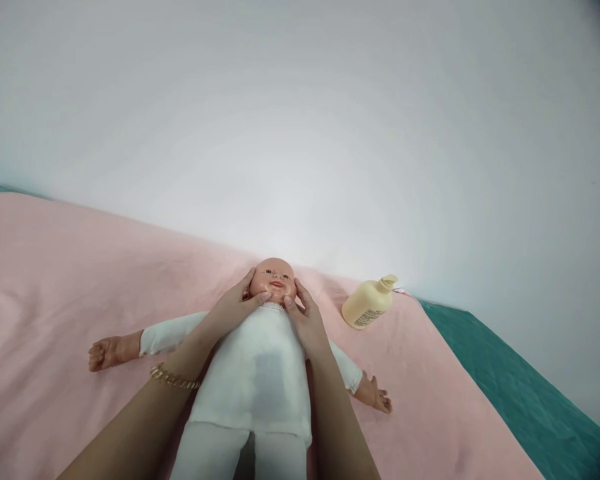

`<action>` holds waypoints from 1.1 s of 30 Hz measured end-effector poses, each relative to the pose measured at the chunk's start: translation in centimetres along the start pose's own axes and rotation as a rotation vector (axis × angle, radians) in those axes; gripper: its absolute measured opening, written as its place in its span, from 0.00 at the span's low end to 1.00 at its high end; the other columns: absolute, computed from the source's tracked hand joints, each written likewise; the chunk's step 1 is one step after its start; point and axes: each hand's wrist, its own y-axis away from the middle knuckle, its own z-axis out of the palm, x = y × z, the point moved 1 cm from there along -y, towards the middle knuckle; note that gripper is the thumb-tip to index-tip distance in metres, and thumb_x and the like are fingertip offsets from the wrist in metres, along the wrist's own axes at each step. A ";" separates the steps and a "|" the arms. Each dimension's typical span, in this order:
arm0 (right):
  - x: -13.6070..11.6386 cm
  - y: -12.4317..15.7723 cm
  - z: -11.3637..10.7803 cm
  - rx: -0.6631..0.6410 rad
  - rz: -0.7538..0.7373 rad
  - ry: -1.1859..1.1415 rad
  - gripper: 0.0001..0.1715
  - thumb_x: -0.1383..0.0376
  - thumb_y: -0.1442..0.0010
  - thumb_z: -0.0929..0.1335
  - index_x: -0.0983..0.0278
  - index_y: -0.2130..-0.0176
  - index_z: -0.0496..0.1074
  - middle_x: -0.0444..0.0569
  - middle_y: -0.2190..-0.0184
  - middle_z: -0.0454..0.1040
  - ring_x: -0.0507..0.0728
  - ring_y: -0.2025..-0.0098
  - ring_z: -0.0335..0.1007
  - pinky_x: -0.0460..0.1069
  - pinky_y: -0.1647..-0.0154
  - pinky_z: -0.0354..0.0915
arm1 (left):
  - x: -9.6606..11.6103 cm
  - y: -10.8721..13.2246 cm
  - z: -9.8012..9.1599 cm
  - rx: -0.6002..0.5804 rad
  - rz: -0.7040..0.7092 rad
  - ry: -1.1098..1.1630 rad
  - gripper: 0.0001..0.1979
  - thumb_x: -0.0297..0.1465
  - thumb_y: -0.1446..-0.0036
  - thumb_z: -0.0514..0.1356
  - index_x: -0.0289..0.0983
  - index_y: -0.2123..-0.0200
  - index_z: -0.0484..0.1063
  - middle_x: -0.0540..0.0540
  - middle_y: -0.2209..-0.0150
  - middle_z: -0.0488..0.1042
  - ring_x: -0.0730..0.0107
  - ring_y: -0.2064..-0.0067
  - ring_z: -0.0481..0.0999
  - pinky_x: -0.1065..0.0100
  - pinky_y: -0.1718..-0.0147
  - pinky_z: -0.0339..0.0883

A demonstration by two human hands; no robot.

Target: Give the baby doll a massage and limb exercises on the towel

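In the head view, a doll (257, 360) lay face up on a pink sheet (60, 287), its head near the sheet's far edge, where the wall (300, 133) rose, and its legs running off the bottom of the view. The left hand (237, 308) grasped one side of the doll's head and the right hand (307, 325) grasped the other, the thumbs along the chin and the fingers curled round the cheeks. A bracelet (174, 379) circled the left wrist. The doll's arms reached out sideways past both forearms. On the left, the sheet ran broadly beyond the doll's fist; on the right, it narrowed toward a slanting edge, with green cloth (520, 373) showing past it. A yellow pump bottle (367, 305) stood near the far right corner, apart from the right hand, with a strip of sheet between them.
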 end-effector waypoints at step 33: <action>0.5 -0.3 0.4 0.077 -0.057 0.045 0.40 0.52 0.45 0.70 0.63 0.38 0.64 0.53 0.38 0.67 0.64 0.42 0.70 0.58 0.42 0.68 | 0.0 -0.2 0.2 0.055 0.015 -0.044 0.45 0.47 0.44 0.61 0.35 0.30 0.48 0.38 0.34 0.61 0.53 0.37 0.66 0.60 0.41 0.61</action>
